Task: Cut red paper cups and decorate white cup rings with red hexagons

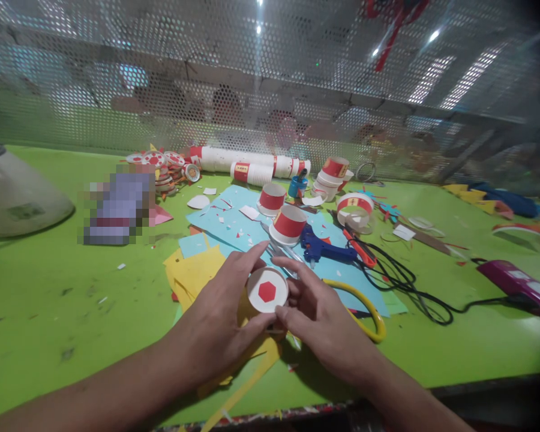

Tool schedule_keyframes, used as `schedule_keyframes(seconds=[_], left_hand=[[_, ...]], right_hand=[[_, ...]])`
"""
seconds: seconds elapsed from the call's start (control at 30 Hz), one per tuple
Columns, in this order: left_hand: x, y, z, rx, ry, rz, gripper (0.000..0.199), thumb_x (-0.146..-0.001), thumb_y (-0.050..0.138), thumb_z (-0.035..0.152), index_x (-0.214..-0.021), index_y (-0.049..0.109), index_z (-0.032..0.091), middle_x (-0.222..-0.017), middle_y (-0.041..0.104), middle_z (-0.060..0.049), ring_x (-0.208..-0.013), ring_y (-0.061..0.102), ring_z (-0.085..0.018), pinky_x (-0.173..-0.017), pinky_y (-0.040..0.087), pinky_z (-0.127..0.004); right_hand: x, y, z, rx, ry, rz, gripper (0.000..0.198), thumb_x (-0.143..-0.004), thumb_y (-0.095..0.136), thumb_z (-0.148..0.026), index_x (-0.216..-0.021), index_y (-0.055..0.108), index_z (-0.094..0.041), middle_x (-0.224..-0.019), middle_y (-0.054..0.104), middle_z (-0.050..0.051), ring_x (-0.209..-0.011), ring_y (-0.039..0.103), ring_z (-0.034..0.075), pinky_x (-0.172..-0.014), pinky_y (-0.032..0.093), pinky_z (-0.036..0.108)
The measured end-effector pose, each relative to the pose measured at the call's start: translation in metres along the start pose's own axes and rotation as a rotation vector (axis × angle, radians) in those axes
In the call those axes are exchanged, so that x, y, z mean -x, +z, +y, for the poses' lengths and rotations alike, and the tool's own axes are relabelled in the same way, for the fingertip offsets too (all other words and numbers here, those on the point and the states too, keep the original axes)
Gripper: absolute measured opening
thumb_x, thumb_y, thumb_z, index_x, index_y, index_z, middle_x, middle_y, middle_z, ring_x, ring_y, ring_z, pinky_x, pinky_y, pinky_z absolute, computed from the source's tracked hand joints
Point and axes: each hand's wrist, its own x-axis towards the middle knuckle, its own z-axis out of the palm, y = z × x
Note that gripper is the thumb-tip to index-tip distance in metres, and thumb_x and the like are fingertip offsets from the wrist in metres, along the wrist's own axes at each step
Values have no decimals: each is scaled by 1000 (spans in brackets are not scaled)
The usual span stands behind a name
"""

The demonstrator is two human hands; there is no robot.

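Observation:
Between both hands I hold a paper cup [256, 294] with its white round base turned up toward me; a red paper hexagon [267, 292] lies on that base. My left hand [227, 300] curls round the cup's left side, thumb at the lower edge. From the right, my right hand [317, 315] grips it with thumb and fingers. Just beyond stand two upturned red-and-white paper cups [288, 224]. Scissors with yellow handles [378, 324] lie partly under my right hand. A blue glue gun [326, 249] rests on light blue paper [225, 210].
A power strip [517, 282] trails a black cord on the right. A red-handled cutter [360, 247] lies by the glue gun. Long stacked cups [238, 160] line the back near a perforated metal screen [162, 78]. Yellow paper [193, 270] and scraps cover the green table [72, 312].

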Motion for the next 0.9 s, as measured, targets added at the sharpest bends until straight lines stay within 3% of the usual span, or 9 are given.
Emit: schedule_keyframes(seconds=[0.9], left_hand=[[0,0,0,12,30,20,73,-83,60,18,-143,19,26,-117,52,-7,-104,52,-19,-89,49,-36]], right_hand=[[-1,1,-1,-21,-16,-20,49,-80,54,-7,-123,43,-29,-80,50,-4,-67,47,12,-75,47,35]])
